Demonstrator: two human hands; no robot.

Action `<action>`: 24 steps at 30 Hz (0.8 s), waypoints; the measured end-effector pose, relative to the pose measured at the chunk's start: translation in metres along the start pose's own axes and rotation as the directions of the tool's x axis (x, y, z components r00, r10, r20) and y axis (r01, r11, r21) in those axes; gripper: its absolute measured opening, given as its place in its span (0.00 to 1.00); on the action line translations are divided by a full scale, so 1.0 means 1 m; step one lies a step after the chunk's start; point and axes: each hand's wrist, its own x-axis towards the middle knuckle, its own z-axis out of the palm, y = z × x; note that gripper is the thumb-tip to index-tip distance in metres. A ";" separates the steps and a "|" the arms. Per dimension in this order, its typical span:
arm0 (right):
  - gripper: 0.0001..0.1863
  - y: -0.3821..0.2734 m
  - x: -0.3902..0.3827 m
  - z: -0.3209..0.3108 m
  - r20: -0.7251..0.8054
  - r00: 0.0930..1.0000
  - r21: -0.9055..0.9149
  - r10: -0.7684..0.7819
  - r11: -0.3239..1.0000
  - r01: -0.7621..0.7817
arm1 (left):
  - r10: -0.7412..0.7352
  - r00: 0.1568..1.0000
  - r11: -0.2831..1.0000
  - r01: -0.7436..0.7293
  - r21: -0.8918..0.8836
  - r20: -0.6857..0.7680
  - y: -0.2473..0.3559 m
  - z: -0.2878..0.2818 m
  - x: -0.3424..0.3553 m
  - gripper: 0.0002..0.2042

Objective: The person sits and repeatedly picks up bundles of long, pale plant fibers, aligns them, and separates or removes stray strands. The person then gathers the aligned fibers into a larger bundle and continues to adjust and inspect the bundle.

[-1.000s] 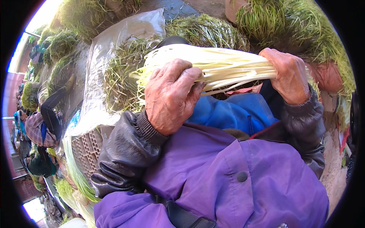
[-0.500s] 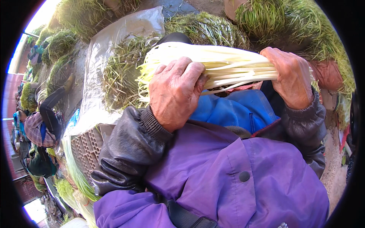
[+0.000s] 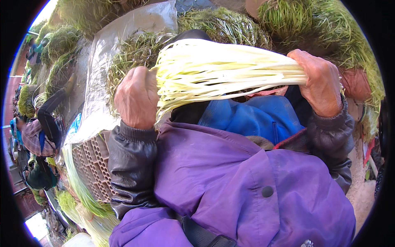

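A bundle of yellow chives (image 3: 230,68), with pale leaves and white stems, stretches level in front of my chest. My right hand (image 3: 319,82) is closed round the stem end at the right. At the left, beside the loose leaf tips, is my left hand (image 3: 138,96), its fingers curled into a fist. Whatever those fingers may hold is hidden. Below the bundle lie blue cloth (image 3: 251,117) over my lap and my purple smock (image 3: 247,177).
Heaps of green leaves (image 3: 224,26) lie ahead, next to a pale plastic sheet (image 3: 113,53). A hollow brick block (image 3: 92,164) stands at my left, with long green-white stalks (image 3: 76,177) beside it. Another person (image 3: 41,131) sits farther left.
My left hand has slid left along the bundle, from its middle to the leaf tips. The leaves there fan out more. My right hand keeps its grip, shifting only slightly.
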 end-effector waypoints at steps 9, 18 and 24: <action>0.05 -0.003 0.000 -0.003 0.018 1.000 -0.014 -0.013 1.000 0.014 | 0.534 0.841 0.687 -0.493 -0.534 -0.089 0.061 -0.003 0.008 0.16; 0.04 -0.005 0.000 -0.004 0.011 1.000 -0.028 -0.001 1.000 0.001 | 0.369 0.923 0.926 -0.356 -0.123 0.112 0.004 0.017 -0.019 0.16; 0.03 -0.004 -0.001 -0.004 0.014 1.000 -0.031 0.016 0.999 -0.015 | -0.088 0.855 0.984 -0.006 0.179 0.512 -0.105 0.051 -0.097 0.08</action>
